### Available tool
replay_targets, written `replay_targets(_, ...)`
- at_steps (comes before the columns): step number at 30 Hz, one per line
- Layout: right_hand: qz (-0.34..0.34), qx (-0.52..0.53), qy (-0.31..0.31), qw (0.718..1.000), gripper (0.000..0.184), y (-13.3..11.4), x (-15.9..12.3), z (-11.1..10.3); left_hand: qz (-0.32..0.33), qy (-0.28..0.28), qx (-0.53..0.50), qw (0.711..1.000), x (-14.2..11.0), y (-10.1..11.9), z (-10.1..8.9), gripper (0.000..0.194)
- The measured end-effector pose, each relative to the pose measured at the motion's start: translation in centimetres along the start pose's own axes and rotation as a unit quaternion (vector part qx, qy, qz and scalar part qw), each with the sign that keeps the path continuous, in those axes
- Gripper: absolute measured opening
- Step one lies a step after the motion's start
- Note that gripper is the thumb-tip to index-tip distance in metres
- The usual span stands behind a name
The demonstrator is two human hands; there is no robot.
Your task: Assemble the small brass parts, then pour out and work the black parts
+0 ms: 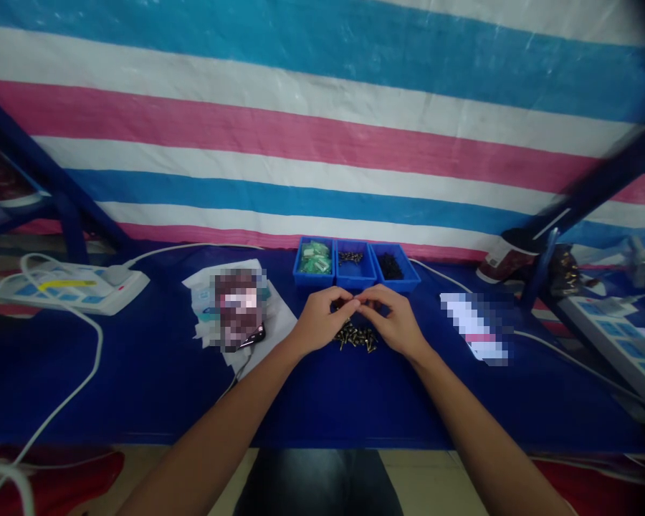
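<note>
My left hand (325, 315) and my right hand (390, 317) meet fingertip to fingertip over the table, both pinched closed. Whatever lies between the fingertips is too small to make out. Just below them is a loose pile of small dark and brass-coloured metal pieces (357, 337), partly covered by the hands. Behind the hands stand three joined blue bins. Green pieces in clear wrapping (316, 258) fill the left bin, a few small metal pieces (350, 256) lie at the back of the middle one, and small black parts (390, 266) are in the right one.
A phone (239, 308) lies on white paper to the left, with a cable attached. Another lit phone (473, 326) is on the right. Power strips (80, 288) with white cables flank the blue table (322, 401). A dark cup (505, 258) stands back right before a striped sheet.
</note>
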State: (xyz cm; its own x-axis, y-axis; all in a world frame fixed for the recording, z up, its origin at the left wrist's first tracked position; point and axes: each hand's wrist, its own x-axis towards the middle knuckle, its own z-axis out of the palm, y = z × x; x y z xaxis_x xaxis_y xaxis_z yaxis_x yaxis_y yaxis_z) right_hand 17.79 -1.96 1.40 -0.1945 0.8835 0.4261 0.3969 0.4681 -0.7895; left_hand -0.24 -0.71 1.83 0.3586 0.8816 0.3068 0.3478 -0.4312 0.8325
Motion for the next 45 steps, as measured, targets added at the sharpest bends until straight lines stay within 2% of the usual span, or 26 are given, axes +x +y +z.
replay_targets(4,0.019,0.027,0.018,0.999,0.021,0.3,0.0,0.0,-0.011,0.008,-0.035,0.999,0.1,-0.1,0.0,0.021)
replay_targets(10,0.035,0.054,0.018,0.998,0.015,0.4,0.0,0.0,-0.018,-0.003,-0.081,0.997,0.1,0.0,-0.1,0.023)
replay_targets(18,0.062,0.037,-0.038,0.997,0.021,-0.2,-0.4,0.5,-0.027,-0.016,-0.076,0.997,-0.2,0.3,0.1,0.031)
replay_targets(20,0.069,0.038,-0.053,0.995,0.027,-0.3,-0.4,0.4,-0.021,0.016,-0.068,0.997,-0.1,0.2,0.2,0.031)
replay_targets(24,0.094,0.069,-0.058,0.991,0.039,-0.1,-0.2,0.5,-0.041,0.131,-0.069,0.988,0.2,-0.3,0.1,0.025)
replay_targets(27,0.128,0.132,0.018,0.983,0.025,0.7,-0.1,0.7,-0.069,0.173,-0.081,0.979,0.4,-0.7,-0.2,0.028)
replay_targets(29,0.159,0.127,0.073,0.976,0.045,1.5,0.0,0.7,-0.076,0.184,-0.080,0.977,0.5,-0.9,-0.3,0.028)
replay_targets(30,0.171,0.098,0.085,0.977,0.054,1.9,0.0,0.5,-0.078,0.188,-0.075,0.976,0.5,-1.0,-0.2,0.027)
replay_targets(31,0.178,0.057,0.084,0.979,0.056,2.2,0.0,0.4,-0.079,0.190,-0.070,0.976,0.5,-1.1,-0.2,0.026)
replay_targets(33,0.177,-0.039,0.044,0.982,0.040,2.5,0.0,-0.1,-0.085,0.189,-0.059,0.976,0.5,-1.2,-0.1,0.021)
replay_targets(36,0.161,-0.125,-0.067,0.977,0.017,2.3,-0.2,-0.9,-0.085,0.181,-0.046,0.979,0.5,-1.4,0.1,0.016)
replay_targets(39,0.158,-0.150,-0.156,0.964,0.016,1.6,-0.4,-1.7,-0.072,0.174,-0.027,0.982,0.5,-1.5,0.1,0.014)
replay_targets(45,0.146,-0.205,-0.235,0.939,0.035,0.9,-0.8,-2.7,-0.051,0.176,-0.006,0.983,0.6,-1.4,0.0,0.013)
